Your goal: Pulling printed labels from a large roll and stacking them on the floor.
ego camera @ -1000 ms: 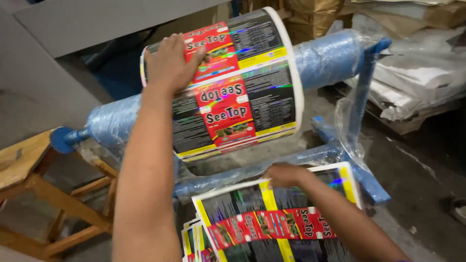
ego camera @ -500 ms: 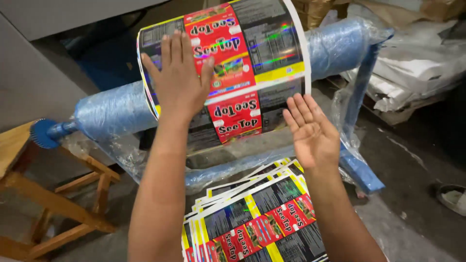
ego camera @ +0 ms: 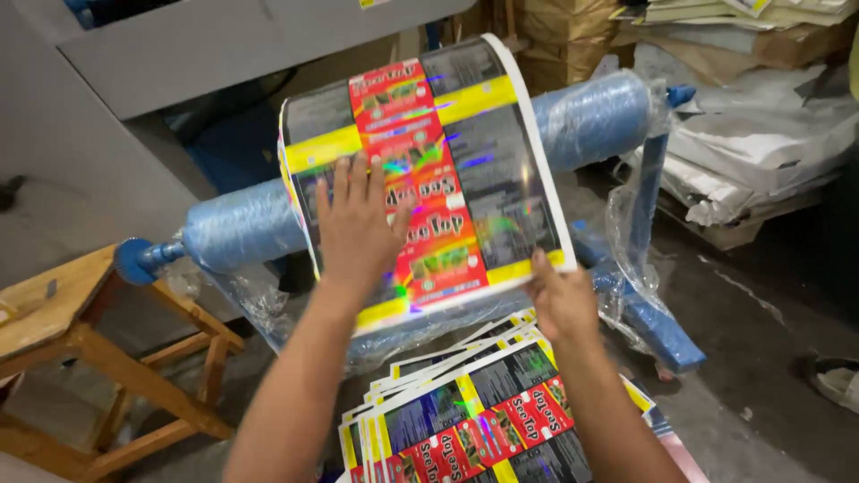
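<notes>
A big roll of glossy printed film (ego camera: pixel 465 134), black with red and yellow bands, turns on a blue shaft (ego camera: pixel 242 224) wrapped in clear plastic. My left hand (ego camera: pixel 358 224) lies flat with spread fingers on the roll's face. My right hand (ego camera: pixel 559 300) pinches the lower right edge of the film at the roll. Below both hands the film falls onto a folded pile of printed film (ego camera: pixel 483 420) on the floor.
A wooden stool (ego camera: pixel 80 340) stands at the left. A grey machine cabinet (ego camera: pixel 179 54) is behind the roll. The blue stand's foot (ego camera: pixel 658 326) reaches out at the right. Stacked white sheets on a pallet (ego camera: pixel 761 152) sit at back right; a shoe (ego camera: pixel 837 380) at the edge.
The roll has turned, showing a new stretch of print. My right hand went from open in front of the roll to gripping the film's lower edge. My left hand stays on the roll.
</notes>
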